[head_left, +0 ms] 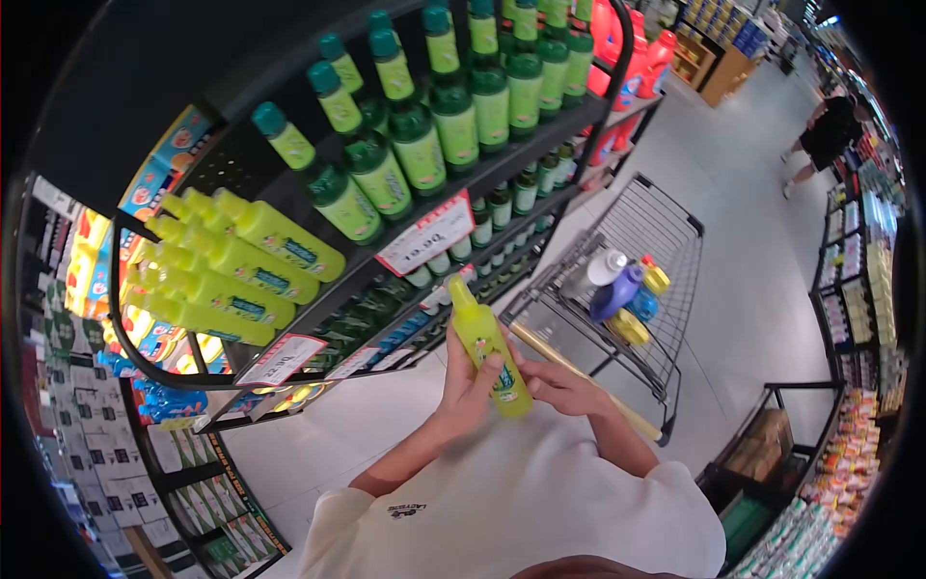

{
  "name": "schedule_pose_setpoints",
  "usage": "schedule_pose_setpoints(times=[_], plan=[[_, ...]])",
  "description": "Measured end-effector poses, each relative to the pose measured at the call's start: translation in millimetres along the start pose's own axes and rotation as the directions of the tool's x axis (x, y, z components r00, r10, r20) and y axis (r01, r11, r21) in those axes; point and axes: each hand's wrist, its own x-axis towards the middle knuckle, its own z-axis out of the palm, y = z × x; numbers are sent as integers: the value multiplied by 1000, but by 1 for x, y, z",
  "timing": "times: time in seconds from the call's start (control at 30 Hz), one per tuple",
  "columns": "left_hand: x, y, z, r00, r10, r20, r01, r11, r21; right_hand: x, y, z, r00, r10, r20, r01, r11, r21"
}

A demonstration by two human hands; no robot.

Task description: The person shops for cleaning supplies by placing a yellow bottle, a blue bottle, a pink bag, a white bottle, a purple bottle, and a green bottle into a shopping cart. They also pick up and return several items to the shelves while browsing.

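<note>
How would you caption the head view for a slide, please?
A yellow-green bottle held by the left hand and right hand, before shelves of bottles, a shopping cart alongside.

A pale grey floor [762, 289], smooth and evenly lit, ran down a wide shop aisle. A black metal shelf rack [227, 164] stood on the left, with green bottles [453, 130] on its upper tier, price tags [424, 236] on its front edges and more goods below. A wire shopping cart [661, 222] stood just beside the rack's right end. Stocked shelving [873, 280] lined the aisle's right edge, and a wooden stand [721, 72] stood far off.
</note>
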Motion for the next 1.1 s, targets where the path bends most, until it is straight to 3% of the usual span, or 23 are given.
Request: schedule_pose_setpoints(times=[0.07, 0.13, 0.2, 0.3, 0.47, 0.73, 0.8, 0.87, 0.9, 0.93, 0.97, 1.0, 1.03, 1.07, 1.1], plan=[[4, -6, 6, 949, -312, 37, 313, 933, -180, -8, 2, 6, 1000, -21, -10, 21, 999, 45], [12, -6, 13, 938, -347, 6, 343, 926, -161, -11, 4, 8, 998, 63, 25, -68, 913, 403], [24, -5, 13, 947, -312, 80, 317, 855, -411, -14, 3, 7, 996, 76, -36, -58, 933, 355], [35, -13, 10, 930, -349, 114, 365, 847, -386, -17, -9, 8, 978, 147, -147, -85, 928, 362], [40, -17, 10, 864, -488, 120, 496, 788, -366, -12, -10, 9, 955, 225, -194, -150, 928, 340], [34, -20, -8, 894, -445, 42, 410, 778, -477, 5, -11, 13, 968, 229, -100, -158, 872, 463], [33, -22, -11, 909, -417, 17, 379, 809, -449, 14, -24, 20, 963, 153, -221, -78, 946, 314], [31, -23, -13, 944, -321, -72, 301, 931, -206, 20, -8, 22, 946, 169, -275, -76, 945, 317], [29, -26, -14, 944, -321, -80, 299, 931, -209, 22, -2, 23, 923, 184, -338, -70, 944, 322], [28, -30, -16, 957, -264, -117, 255, 963, -92, 23, -2, 18, 925, 186, -330, -76, 945, 320], [27, -33, -17, 968, -205, -146, 211, 977, 29, 23, -3, 10, 953, 225, -202, -74, 821, 566], [27, -31, -18, 967, -203, -155, 210, 977, 26, 23, -3, 4, 971, 228, -67, -96, 633, 768], [28, -26, -19, 927, -336, -167, 297, 929, -219, 23, -2, 3, 971, 231, -59, -103, 632, 768], [28, -23, -21, 876, -461, -143, 358, 818, -450, 23, -1, 2, 973, 228, -22, -108, 543, 833], [28, -21, -22, 868, -478, -135, 370, 804, -466, 24, 1, 1, 975, 221, 12, -113, 448, 887]])
